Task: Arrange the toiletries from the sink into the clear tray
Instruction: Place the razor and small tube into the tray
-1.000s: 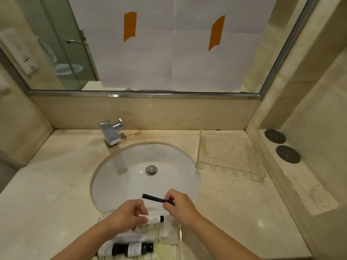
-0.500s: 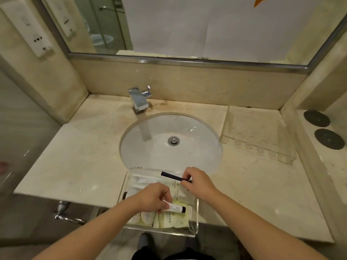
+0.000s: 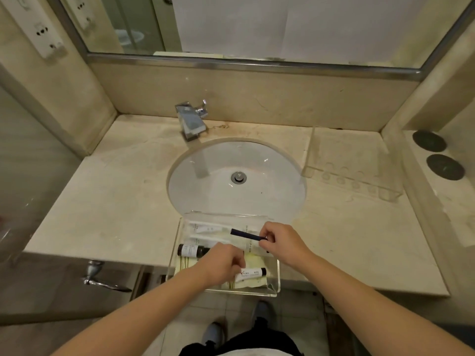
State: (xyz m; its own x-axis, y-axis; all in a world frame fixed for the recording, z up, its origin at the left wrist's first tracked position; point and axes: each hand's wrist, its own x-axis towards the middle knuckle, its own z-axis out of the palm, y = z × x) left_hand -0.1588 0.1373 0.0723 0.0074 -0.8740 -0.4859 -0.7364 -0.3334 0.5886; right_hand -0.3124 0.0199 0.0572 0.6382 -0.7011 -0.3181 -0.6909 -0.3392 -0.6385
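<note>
A clear tray (image 3: pixel 273 291) sits at the counter's front edge, overhanging it, in front of the white sink (image 3: pixel 277 176). In it lie white sachets (image 3: pixel 203 228), a dark bottle with a white label (image 3: pixel 189 251), yellow-green packets (image 3: pixel 253 260) and a small white tube with a black cap (image 3: pixel 253 273). My left hand (image 3: pixel 221 265) is closed on that tube, low over the tray. My right hand (image 3: pixel 280 240) pinches a thin dark stick (image 3: pixel 244 234) that points left above the tray's far half. The sink bowl holds nothing.
A second clear tray (image 3: pixel 352 181) stands on the counter to the right of the sink. A chrome tap (image 3: pixel 191 120) is behind the bowl. Two dark round discs (image 3: pixel 437 152) lie on the right ledge. A mirror is above, and a handle (image 3: pixel 97 276) below the counter.
The camera has tipped down and back, so the front tray now shows fully. Both hands stayed over the tray; the left one with the tube moved lower.
</note>
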